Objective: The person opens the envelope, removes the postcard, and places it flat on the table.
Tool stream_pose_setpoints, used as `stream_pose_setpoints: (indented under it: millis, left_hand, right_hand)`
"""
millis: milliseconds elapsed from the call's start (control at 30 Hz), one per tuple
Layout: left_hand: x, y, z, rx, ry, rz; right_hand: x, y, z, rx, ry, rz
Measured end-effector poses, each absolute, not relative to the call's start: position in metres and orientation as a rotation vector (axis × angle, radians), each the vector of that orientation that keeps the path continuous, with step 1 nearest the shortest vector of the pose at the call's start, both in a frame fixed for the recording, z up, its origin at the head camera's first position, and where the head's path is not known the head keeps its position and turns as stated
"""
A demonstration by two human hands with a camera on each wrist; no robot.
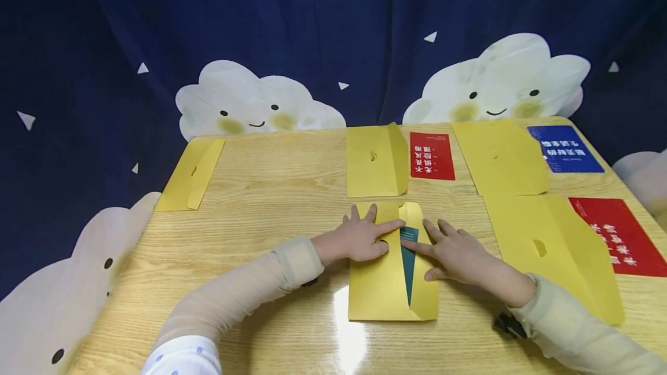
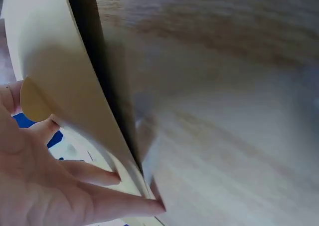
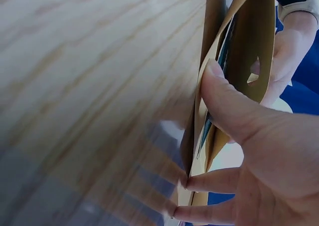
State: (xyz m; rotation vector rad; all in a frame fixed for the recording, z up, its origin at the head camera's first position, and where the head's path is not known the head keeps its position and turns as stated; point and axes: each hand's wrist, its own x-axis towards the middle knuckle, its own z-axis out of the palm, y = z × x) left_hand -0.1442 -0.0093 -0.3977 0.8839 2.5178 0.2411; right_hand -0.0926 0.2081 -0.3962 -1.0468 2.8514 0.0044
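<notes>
A yellow paper envelope lies in front of me, its mouth gaping along the right side. A dark green card shows in that gap, mostly hidden inside. My left hand rests on the front panel with spread fingers, its thumb by the half-round notch. In the left wrist view, the left fingers reach along the raised paper. My right hand lies over the right flap, index finger touching the green card. The right wrist view has the right thumb pressed against the flap, fingers fairly straight.
Other yellow envelopes lie at the far left, behind and at the right. Red cards and a blue card sit beside them. A dark blue cloud-print curtain hangs past the wooden table.
</notes>
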Motion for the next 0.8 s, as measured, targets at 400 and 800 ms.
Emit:
stream_pose_setpoints:
  millis: [400, 800]
  left_hand:
    - [-0.146, -0.004, -0.395, 0.996, 2.576, 0.221]
    - [-0.139, 0.007, -0.402, 0.932, 2.718, 0.261]
  right_hand:
    - [-0.093, 0.209, -0.398, -1.026, 2.847, -0.013]
    - [-0.092, 0.211, -0.398, -1.046, 2.864, -0.044]
